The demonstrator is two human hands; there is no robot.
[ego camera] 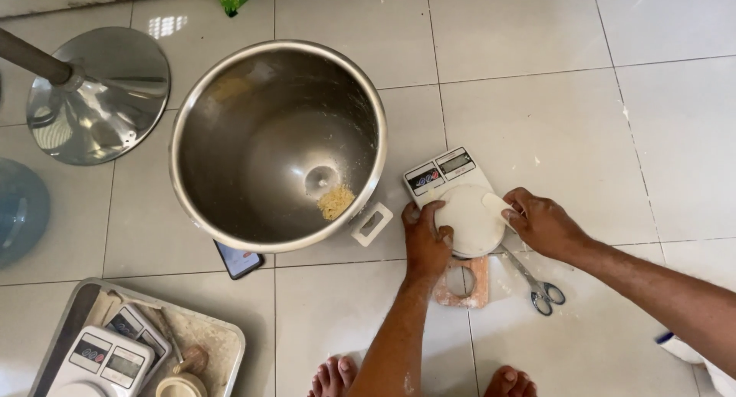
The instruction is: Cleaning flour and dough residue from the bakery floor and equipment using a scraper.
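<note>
Centre-right of frame, left hand (426, 240) curls on the white dough disc (468, 219) atop the scale (447, 169) — right hand (541, 222) grips a scraper (495, 204) — weighing underway, steel bowl (277, 145) nearly empty.

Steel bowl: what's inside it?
The steel bowl holds one small heap of yellowish crumbs near the bottom and a faint yellow smear high on the wall. The floor under the bowl is hidden, as is part of the phone.
</note>
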